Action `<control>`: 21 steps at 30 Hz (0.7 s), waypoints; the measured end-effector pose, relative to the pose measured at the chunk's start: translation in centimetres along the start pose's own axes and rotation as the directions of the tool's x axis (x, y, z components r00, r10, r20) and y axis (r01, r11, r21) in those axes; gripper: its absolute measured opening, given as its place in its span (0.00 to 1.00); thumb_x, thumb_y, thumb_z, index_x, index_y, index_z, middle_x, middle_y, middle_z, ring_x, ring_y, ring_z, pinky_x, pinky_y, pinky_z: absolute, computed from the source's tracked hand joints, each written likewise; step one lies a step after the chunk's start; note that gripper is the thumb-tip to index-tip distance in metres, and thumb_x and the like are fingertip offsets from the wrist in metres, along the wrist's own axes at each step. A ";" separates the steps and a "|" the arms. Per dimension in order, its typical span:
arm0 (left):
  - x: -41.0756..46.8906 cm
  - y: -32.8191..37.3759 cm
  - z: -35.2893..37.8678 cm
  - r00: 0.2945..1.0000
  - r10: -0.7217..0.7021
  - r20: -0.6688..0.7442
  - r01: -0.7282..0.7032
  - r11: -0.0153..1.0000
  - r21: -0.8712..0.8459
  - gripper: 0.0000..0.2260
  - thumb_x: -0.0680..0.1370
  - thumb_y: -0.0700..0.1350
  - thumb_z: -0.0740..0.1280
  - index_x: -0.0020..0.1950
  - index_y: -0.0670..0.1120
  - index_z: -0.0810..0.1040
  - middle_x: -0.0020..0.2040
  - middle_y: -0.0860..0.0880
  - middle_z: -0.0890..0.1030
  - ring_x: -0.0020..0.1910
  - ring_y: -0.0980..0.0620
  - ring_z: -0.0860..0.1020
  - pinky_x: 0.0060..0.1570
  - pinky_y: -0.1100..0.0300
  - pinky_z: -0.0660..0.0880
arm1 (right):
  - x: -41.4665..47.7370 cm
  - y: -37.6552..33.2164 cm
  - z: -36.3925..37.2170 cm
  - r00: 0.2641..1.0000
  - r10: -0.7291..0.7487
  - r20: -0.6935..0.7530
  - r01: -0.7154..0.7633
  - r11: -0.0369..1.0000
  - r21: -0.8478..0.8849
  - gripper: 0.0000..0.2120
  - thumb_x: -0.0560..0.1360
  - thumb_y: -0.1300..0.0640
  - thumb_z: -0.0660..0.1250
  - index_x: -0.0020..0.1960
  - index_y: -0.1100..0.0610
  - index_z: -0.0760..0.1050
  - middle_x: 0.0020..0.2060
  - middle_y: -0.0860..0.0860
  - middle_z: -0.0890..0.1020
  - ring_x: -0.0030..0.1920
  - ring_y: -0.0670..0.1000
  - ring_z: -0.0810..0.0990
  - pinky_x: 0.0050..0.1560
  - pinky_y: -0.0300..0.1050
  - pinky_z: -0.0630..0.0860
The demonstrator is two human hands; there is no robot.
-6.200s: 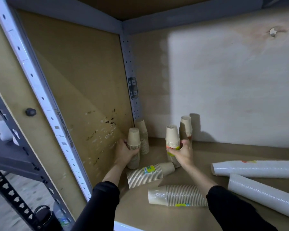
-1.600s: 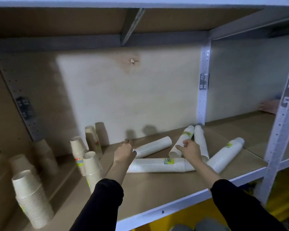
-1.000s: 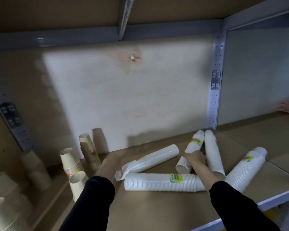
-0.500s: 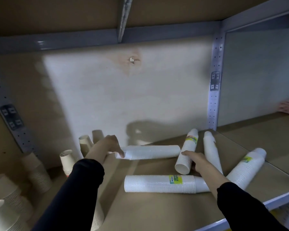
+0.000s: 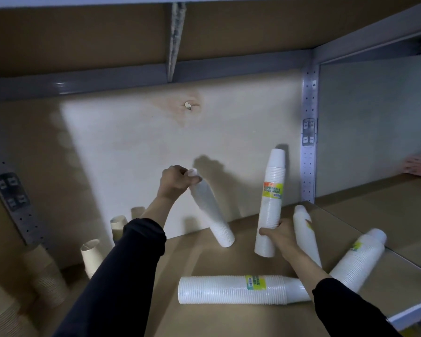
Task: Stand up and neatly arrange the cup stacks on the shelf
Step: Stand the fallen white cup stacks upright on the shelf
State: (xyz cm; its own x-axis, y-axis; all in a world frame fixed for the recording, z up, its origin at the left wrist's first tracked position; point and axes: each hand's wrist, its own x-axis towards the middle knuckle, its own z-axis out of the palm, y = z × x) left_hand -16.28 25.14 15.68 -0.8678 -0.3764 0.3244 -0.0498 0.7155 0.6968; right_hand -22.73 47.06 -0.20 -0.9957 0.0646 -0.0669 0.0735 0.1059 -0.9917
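Brown shelf board (image 5: 204, 319), pale back panel (image 5: 131, 142): left hand (image 5: 174, 182) grips tilted stack (image 5: 212, 215), right hand (image 5: 281, 235) grips upright stack (image 5: 272, 190).

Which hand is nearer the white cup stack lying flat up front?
Right. The right hand grips an upright stack just behind the flat stack; the left hand grips a tilted stack farther back.

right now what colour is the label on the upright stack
Label: yellow-green, orange at top; head view.

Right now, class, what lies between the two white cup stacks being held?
Only bare shelf board separates the tilted stack from the upright stack, seen in the head view.
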 end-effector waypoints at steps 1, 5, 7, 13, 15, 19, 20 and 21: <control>0.3 0.0 0.2 1.000 0.005 -0.019 -0.005 1.000 -0.008 0.16 0.60 0.54 0.67 0.27 0.43 0.67 0.27 0.49 0.66 0.31 0.48 0.65 0.28 0.62 0.61 | 0.3 0.2 0.3 1.000 -0.018 -0.013 0.018 0.999 -0.028 0.28 0.63 0.67 0.75 0.60 0.68 0.70 0.57 0.64 0.78 0.55 0.61 0.79 0.57 0.53 0.75; 1.7 -0.1 0.8 0.998 -0.010 -0.069 0.005 0.998 -0.070 0.12 0.64 0.50 0.71 0.39 0.42 0.75 0.37 0.46 0.74 0.39 0.47 0.70 0.33 0.60 0.66 | 1.2 0.0 1.3 0.997 -0.075 -0.031 0.070 0.989 -0.134 0.33 0.59 0.67 0.77 0.61 0.69 0.68 0.58 0.64 0.78 0.56 0.61 0.78 0.56 0.52 0.75; 2.5 -0.4 1.0 0.996 -0.028 -0.082 0.020 0.996 -0.091 0.09 0.69 0.46 0.72 0.42 0.42 0.77 0.41 0.45 0.75 0.42 0.46 0.72 0.39 0.60 0.67 | 1.7 -0.1 1.9 0.995 -0.095 -0.028 0.089 0.985 -0.151 0.35 0.61 0.68 0.77 0.63 0.69 0.65 0.60 0.64 0.75 0.60 0.62 0.76 0.58 0.52 0.72; 3.9 -0.8 1.7 0.991 -0.051 -0.123 0.039 0.994 -0.103 0.10 0.71 0.45 0.72 0.49 0.41 0.79 0.44 0.46 0.76 0.47 0.45 0.74 0.42 0.60 0.68 | 3.2 0.9 3.7 0.992 -0.125 -0.018 0.119 0.973 -0.200 0.34 0.61 0.69 0.76 0.62 0.70 0.64 0.61 0.65 0.72 0.61 0.63 0.73 0.61 0.53 0.70; 4.2 -1.0 1.9 0.990 -0.053 -0.134 0.039 0.994 -0.103 0.15 0.72 0.45 0.71 0.54 0.39 0.79 0.49 0.44 0.78 0.53 0.44 0.77 0.45 0.60 0.69 | 3.3 1.4 4.1 0.992 -0.130 -0.011 0.124 0.971 -0.206 0.33 0.61 0.69 0.76 0.61 0.69 0.64 0.61 0.65 0.72 0.61 0.63 0.73 0.61 0.53 0.71; 4.1 -1.4 2.1 0.987 -0.006 -0.163 -0.009 0.996 -0.090 0.19 0.72 0.46 0.72 0.58 0.37 0.77 0.51 0.44 0.79 0.57 0.43 0.77 0.47 0.60 0.69 | 3.2 2.0 4.4 0.988 -0.153 -0.013 0.147 0.967 -0.206 0.32 0.60 0.69 0.77 0.59 0.69 0.66 0.59 0.65 0.73 0.59 0.63 0.74 0.59 0.52 0.72; 4.0 -1.5 2.1 0.985 0.004 -0.172 -0.019 0.996 -0.088 0.20 0.72 0.47 0.72 0.58 0.37 0.76 0.51 0.43 0.79 0.57 0.44 0.77 0.47 0.60 0.69 | 3.1 2.1 4.4 0.988 -0.155 -0.018 0.148 0.968 -0.204 0.32 0.60 0.69 0.77 0.59 0.69 0.66 0.59 0.65 0.73 0.59 0.62 0.74 0.59 0.52 0.72; 3.9 -1.5 2.2 0.983 0.014 -0.185 -0.031 0.996 -0.086 0.21 0.72 0.48 0.73 0.59 0.36 0.76 0.53 0.42 0.80 0.57 0.43 0.77 0.49 0.59 0.70 | 3.1 2.2 4.3 0.987 -0.162 -0.021 0.154 0.966 -0.206 0.32 0.60 0.69 0.77 0.59 0.69 0.66 0.59 0.64 0.73 0.59 0.62 0.75 0.58 0.52 0.72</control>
State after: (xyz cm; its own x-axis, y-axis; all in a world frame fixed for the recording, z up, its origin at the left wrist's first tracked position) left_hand -20.70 23.85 14.50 -0.7622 -0.4682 0.4471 0.0198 0.6735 0.7390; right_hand -25.87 43.18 -3.04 -0.9931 0.0670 0.0967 -0.0707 0.3166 -0.9459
